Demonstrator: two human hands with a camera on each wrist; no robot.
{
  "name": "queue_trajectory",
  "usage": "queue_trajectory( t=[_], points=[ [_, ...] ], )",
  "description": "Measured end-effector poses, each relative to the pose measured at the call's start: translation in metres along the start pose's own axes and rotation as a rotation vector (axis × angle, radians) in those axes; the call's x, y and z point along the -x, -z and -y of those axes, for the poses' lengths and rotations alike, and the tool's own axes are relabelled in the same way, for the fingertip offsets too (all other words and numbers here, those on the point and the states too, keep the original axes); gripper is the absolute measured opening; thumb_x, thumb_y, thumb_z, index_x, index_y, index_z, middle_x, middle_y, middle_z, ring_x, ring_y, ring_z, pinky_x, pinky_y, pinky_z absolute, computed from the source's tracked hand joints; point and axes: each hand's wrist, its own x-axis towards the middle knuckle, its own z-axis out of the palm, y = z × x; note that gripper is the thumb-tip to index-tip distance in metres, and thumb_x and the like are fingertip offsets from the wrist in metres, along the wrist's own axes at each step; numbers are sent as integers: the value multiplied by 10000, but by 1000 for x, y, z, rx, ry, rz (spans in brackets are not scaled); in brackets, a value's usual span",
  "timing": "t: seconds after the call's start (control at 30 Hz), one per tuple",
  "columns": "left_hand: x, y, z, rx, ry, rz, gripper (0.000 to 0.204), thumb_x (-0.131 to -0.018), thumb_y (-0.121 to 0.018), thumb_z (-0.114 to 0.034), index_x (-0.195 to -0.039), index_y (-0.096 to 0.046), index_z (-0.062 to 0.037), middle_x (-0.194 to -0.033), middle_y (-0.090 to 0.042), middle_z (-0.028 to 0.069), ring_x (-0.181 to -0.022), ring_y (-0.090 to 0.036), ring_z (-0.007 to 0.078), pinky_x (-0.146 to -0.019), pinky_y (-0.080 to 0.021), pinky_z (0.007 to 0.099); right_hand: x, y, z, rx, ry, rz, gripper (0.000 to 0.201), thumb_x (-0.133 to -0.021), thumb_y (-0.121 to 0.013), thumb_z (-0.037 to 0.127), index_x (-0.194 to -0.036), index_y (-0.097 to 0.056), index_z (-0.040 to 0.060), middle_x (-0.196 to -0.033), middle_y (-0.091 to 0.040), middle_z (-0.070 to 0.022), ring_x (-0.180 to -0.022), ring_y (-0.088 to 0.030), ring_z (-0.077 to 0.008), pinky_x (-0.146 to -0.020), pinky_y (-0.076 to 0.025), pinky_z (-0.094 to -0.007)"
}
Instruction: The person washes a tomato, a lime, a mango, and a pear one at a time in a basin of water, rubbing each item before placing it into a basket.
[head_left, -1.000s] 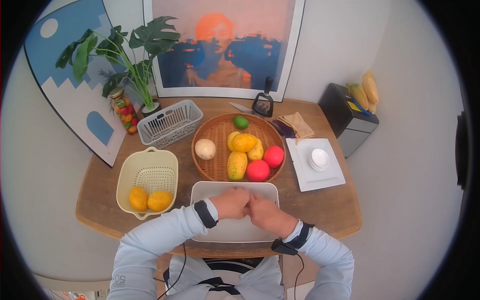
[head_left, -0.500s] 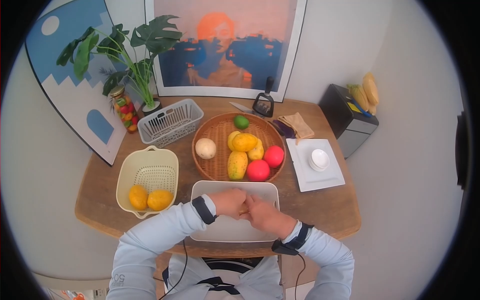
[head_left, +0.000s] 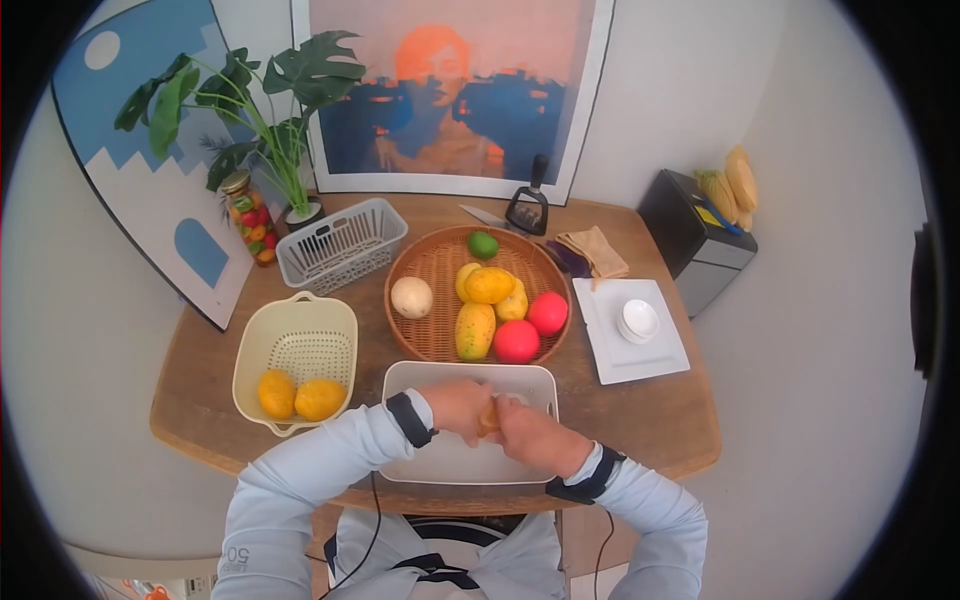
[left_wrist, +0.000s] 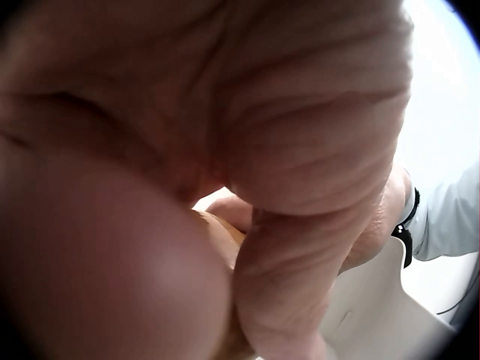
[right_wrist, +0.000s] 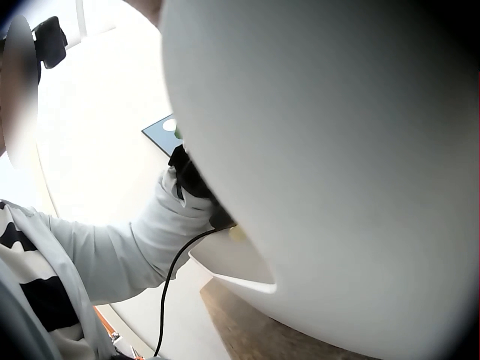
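Over the white tray (head_left: 440,465), both hands meet with fingers curled round a small orange-brown item (head_left: 489,418). The left hand (head_left: 458,408) grips its left side, and the right hand (head_left: 536,436) holds it from the right. Something pale shows at the right fingertips, too small to identify. In the left wrist view the left hand (left_wrist: 315,135) fills most of the picture, with a strip of the orange-brown item (left_wrist: 223,229) between its fingers. A large pale surface (right_wrist: 322,165) covers much of the right wrist view; the right hand's grip is hidden there.
Beyond the tray is a wicker basket (head_left: 430,339) of fruit. At left stand a cream colander (head_left: 310,335) with two yellow fruits and a grey basket (head_left: 340,245). At right lies a white plate (head_left: 655,360) with a small bowl; a knife (head_left: 482,215) lies behind.
The hands have shifted slightly over the tray, and more of the orange-brown item shows between them. The pale thing at the right fingertips has come into sight. Objects on the table have not moved.
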Motion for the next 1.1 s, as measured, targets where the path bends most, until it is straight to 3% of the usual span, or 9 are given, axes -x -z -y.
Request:
queue_trajectory(
  t=[0.13, 0.23, 0.43, 0.53, 0.63, 0.73, 0.83, 0.93, 1.1],
  points=[
    [-5, -10, 5, -1, -18, -50, 739, -651, -854, -175, -1250, -444, -38, -1143, -579, 266, -1055, -594, 437, -878, -489, 467, 3, 19, 19, -37, -152, 147, 485, -883, -686, 229, -1184, -460, -77, -1086, -594, -308, -988, -598, -470, -850, -488, -484],
    [-10, -21, 9, -15, -78, -133, 738, -643, -858, -170, -1242, -446, -40, -1136, -584, 264, -1043, -596, 442, -881, -488, 463, 0, 1, 5, -31, -83, 16, 502, -872, -704, 238, -1177, -461, -78, -1072, -599, -311, -990, -602, -466, -842, -491, -484],
    [-5, -9, 10, 67, -44, 5, 767, -624, -872, -182, -1242, -439, -44, -1134, -590, 253, -1087, -572, 435, -908, -470, 453, -2, -8, -4, -38, 143, -176, 470, -860, -704, 198, -1156, -464, -78, -974, -632, -292, -891, -628, -470, -805, -504, -491],
    [-8, -11, 11, 109, 1, 26, 776, -618, -876, -196, -1234, -436, -20, -1160, -570, 258, -1118, -550, 439, -921, -460, 459, 0, 5, 4, -103, -43, 21, 485, -871, -702, 247, -1161, -497, -83, -966, -645, -286, -908, -630, -460, -819, -500, -484],
    [-6, -14, 9, 15, -80, -39, 787, -616, -877, -200, -1229, -428, 8, -1186, -538, 272, -1129, -537, 445, -932, -452, 461, -3, 18, 11, -146, -113, 129, 488, -901, -667, 348, -1117, -529, -67, -993, -639, -287, -961, -623, -445, -819, -494, -463],
    [-1, -7, 3, 43, -75, 46, 793, -624, -873, -189, -1234, -415, 28, -1189, -516, 278, -1142, -524, 444, -958, -440, 464, -4, 28, 20, -52, -129, 190, 507, -914, -637, 412, -1065, -558, -66, -989, -645, -285, -952, -624, -445, -818, -496, -464],
    [-6, -15, 9, 69, -45, 10, 799, -628, -870, -175, -1249, -407, 21, -1180, -522, 271, -1145, -524, 435, -974, -436, 455, -2, 24, 22, 22, -84, 59, 482, -879, -700, 336, -1131, -554, -48, -991, -664, -265, -960, -633, -426, -828, -498, -479],
    [-10, -22, 12, 85, -56, -57, 824, -622, -870, -168, -1263, -389, 25, -1204, -510, 273, -1161, -514, 434, -982, -439, 444, -2, 6, 6, -8, 103, -131, 502, -861, -727, 276, -1183, -510, -42, -1036, -657, -266, -992, -627, -417, -844, -495, -472],
    [-1, -3, 9, 128, -91, 71, 686, -649, -857, -167, -1196, -496, 39, -1086, -600, 206, -1035, -595, 352, -908, -479, 390, 0, 22, 16, -150, -87, 135, 503, -874, -716, 249, -1218, -476, -31, -1060, -638, -274, -1017, -614, -435, -853, -491, -458]
  ],
)
